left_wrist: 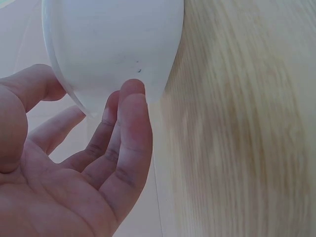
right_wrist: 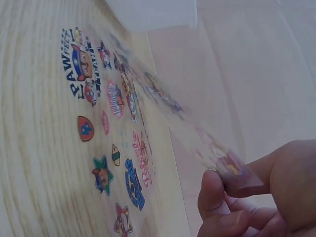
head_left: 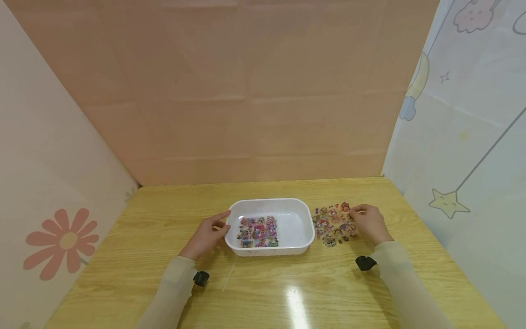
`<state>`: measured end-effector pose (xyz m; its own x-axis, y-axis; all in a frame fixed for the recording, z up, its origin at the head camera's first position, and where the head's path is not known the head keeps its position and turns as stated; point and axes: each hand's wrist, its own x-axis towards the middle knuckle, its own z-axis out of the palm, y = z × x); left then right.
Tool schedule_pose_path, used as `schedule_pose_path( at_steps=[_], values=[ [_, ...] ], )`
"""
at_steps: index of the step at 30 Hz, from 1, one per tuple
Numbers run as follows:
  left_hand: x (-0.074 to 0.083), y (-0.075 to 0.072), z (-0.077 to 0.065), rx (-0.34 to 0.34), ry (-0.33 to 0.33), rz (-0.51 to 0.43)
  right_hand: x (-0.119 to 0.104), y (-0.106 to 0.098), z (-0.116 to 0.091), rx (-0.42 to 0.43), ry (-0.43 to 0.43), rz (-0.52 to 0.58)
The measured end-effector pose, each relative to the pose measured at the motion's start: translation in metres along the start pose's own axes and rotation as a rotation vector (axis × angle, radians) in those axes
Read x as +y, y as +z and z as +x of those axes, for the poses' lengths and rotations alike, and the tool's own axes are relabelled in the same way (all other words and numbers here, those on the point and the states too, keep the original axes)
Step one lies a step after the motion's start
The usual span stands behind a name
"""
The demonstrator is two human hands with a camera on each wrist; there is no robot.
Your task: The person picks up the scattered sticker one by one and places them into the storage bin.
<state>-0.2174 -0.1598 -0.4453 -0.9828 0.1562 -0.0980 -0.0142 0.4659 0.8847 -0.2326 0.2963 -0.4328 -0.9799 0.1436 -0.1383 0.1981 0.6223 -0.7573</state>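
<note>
My left hand (head_left: 208, 233) holds the left end of a white plastic tray (head_left: 297, 250), with thumb and index finger at the rim and the other fingers against the outer wall (left_wrist: 118, 44). Inside the tray's left half lies a clear sheet of colourful stickers (head_left: 259, 232). To the right of the tray is another clear sticker sheet (head_left: 333, 224), printed with cartoon dogs and badges. Between thumb and fingers, my right hand (head_left: 370, 223) pinches its edge. In the right wrist view that held edge slants up off the table, while printed stickers (right_wrist: 116, 98) show lower down by the wood.
The wooden table (head_left: 263, 292) meets a tan backdrop (head_left: 255, 114) behind and patterned panels at both sides. A thin pale strip (head_left: 230, 274) lies in front of the tray's left end. Each wrist carries a small black camera (head_left: 201, 278).
</note>
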Motion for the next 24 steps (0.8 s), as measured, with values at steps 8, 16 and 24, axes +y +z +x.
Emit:
schedule_pose_path(
  at_steps=[8,16,24],
  values=[
    [0.0,0.0,-0.001,0.0,-0.001,-0.008,0.001,-0.007,0.001,0.01,-0.011,0.022],
    [0.0,0.0,0.0,0.0,-0.001,-0.001,-0.005,-0.014,-0.004,0.006,-0.056,0.055],
    [0.001,0.0,-0.001,0.001,-0.005,-0.006,-0.012,-0.019,-0.007,0.023,-0.048,0.102]
  ],
)
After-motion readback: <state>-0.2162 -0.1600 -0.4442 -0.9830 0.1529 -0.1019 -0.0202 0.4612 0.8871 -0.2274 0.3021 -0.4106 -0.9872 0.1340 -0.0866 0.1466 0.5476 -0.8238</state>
